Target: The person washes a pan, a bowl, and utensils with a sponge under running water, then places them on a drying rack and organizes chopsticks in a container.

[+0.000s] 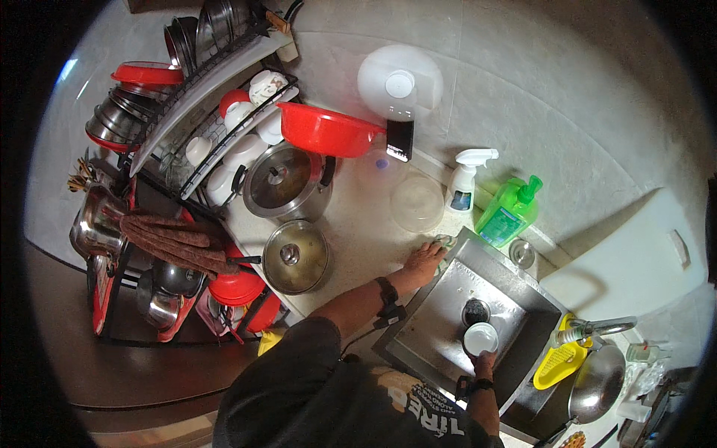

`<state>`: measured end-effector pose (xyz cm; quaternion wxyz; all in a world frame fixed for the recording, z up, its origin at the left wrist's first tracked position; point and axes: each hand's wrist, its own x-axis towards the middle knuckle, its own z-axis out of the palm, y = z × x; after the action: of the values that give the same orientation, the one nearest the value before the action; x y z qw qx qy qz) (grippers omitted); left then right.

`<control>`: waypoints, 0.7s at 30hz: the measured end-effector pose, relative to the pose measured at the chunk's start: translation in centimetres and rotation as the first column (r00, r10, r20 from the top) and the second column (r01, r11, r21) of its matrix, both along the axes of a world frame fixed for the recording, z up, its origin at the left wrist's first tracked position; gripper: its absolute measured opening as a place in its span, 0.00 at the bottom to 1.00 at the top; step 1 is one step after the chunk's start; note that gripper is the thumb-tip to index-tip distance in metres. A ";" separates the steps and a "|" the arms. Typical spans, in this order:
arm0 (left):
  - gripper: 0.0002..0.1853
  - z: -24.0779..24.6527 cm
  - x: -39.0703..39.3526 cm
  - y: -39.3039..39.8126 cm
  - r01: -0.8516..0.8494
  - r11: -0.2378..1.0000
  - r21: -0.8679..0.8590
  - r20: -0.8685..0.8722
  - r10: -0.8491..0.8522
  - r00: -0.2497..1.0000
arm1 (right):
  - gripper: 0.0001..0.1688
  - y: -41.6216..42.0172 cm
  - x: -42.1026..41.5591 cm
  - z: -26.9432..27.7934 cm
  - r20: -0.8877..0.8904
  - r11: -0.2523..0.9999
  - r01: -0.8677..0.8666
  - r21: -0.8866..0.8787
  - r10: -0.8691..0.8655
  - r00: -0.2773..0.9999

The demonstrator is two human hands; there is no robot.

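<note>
My left hand [424, 264] is at the upper left rim of the steel sink [470, 291], its fingers on a green and white cloth [446, 242]. Most of that cloth is hidden under the hand. Over the basin, my right hand [484, 361] grips a small white bowl [480, 337] by its near edge. The bowl's pale inside faces up, and the dark drain [476, 312] shows just beyond it.
A spray bottle [463, 185], green soap bottle [507, 215] and small glass [522, 254] stand behind the sink. The faucet [594, 327] and yellow strainer [562, 358] are right. Lidded pots [296, 257], a red basin [330, 131] and a dish rack [235, 131] occupy the left.
</note>
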<state>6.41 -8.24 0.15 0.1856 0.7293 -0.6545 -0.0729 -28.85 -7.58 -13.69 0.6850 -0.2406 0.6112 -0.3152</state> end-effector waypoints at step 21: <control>0.12 1.1 -0.5 12.7 0.290 0.928 0.236 -0.598 -0.096 0.795 | 0.29 -1.2 -2.9 1.8 -0.345 0.952 -0.229 -0.205 0.149 0.927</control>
<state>5.93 4.42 1.27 0.2472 0.6212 -0.6186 -0.4126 -31.77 -8.82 -11.93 0.5675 -0.4290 0.6468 -0.2750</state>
